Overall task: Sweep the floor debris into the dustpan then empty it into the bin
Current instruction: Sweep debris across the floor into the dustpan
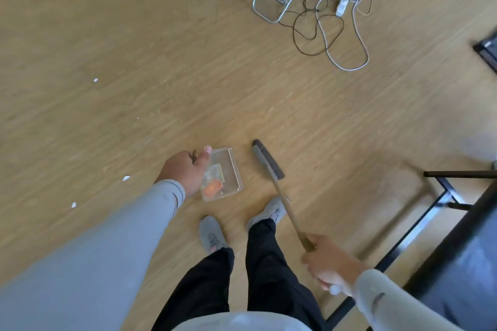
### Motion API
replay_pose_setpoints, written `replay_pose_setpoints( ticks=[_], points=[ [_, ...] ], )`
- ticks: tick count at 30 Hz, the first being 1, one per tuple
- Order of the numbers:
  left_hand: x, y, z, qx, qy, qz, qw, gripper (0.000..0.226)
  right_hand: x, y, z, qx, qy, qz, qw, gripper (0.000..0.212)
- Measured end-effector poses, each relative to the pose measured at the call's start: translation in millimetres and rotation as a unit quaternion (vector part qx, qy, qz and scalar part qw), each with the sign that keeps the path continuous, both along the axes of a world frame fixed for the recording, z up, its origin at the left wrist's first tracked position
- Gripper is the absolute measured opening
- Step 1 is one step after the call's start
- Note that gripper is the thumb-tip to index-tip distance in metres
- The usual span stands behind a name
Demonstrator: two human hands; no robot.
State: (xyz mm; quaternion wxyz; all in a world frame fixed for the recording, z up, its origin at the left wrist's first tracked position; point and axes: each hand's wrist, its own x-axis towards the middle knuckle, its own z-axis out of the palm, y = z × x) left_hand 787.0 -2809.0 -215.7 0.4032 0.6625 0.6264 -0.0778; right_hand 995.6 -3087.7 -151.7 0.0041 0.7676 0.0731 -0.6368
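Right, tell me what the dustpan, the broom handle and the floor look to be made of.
The clear boxy dustpan looks like transparent plastic: the floor and orange debris show through its glossy walls. The thin brown broom handle seems wood or bamboo, matte; blur leaves it open. The tan plank floor looks like wood-grain laminate or vinyl, with printed grain and a faint sheen.

Your left hand grips the handle of the clear dustpan, which holds orange and pale debris. Your right hand holds the broom stick, its grey head just right of the pan. 4 white scraps lie scattered on the wooden floor to your left.
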Motion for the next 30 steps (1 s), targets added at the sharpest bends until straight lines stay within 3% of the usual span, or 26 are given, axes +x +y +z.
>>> replay_pose_setpoints(
  ticks=[4, 7, 14, 18, 21, 25, 30],
  points=[
    [-0.1, -3.9, 2.1, -0.01, 0.0, 0.004, 1.0, 0.066, 92.0, -31.3, 59.2, 0.003, 0.053, -0.179, 0.982, 0.05],
    [-5.2, -3.0, 0.3, -0.01, 0.0, 0.003, 1.0, 0.067, 124.3, -37.9, 83.3, 0.001, 0.034, -0.224, 0.974, 0.045],
    [-0.4, -1.4, -3.0, -0.017, -0.001, 0.01, 1.0, 0.068, 60.4, 17.6, -2.2, 0.023, -0.124, -0.039, 0.991, 0.053],
    [-2.2, 1.1, -4.7, -0.006, 0.003, 0.01, 1.0, 0.071, -1.7, 23.5, -16.9, 0.005, -0.048, 0.028, 0.998, 0.06],
    [0.2, 0.9, -4.1, -0.004, 0.001, 0.009, 1.0, 0.071, -5.9, 14.0, 12.5, 0.015, 0.053, -0.018, 0.998, 0.053],
    [-2.0, 1.7, -3.5, -0.007, -0.007, 0.011, 1.0, 0.066, 56.3, -3.8, 61.5, 0.022, 0.097, -0.183, 0.978, 0.044],
    [-6.6, -1.0, -2.8, -0.023, -0.014, 0.014, 1.0, 0.065, 77.5, -8.5, 79.8, 0.049, 0.021, -0.169, 0.984, 0.051]
  ],
)
